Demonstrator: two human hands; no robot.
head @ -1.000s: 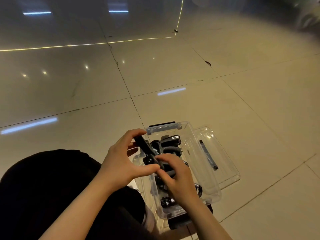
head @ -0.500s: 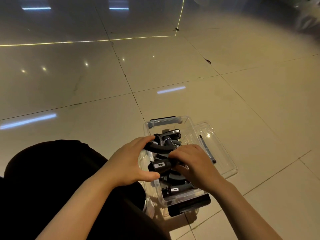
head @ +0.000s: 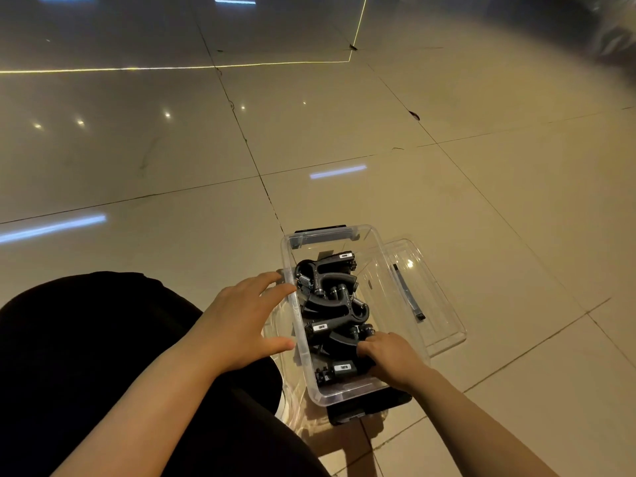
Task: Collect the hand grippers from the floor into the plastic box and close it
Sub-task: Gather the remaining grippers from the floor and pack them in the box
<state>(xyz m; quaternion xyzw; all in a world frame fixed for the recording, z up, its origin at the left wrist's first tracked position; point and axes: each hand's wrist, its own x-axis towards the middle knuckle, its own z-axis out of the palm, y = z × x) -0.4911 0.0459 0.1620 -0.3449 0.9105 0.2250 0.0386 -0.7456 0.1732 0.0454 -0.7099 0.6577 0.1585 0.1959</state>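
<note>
While left hand (head: 241, 325) spreads wide, right hand (head: 389, 359) presses hand grippers (head: 330, 304), lid (head: 430, 304) beside box (head: 344, 394).

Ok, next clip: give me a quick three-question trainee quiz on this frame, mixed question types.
1. True or false: the lid is already on the plastic box.
2. Which of the hands reaches inside the box among the hand grippers? A) left hand B) right hand
3. Fill in: the lid lies on the floor to the box's ____ side.

Key: 1 false; it lies flat beside the box. 2 B; the left hand is spread open at the box's left rim. 3 right.
</note>
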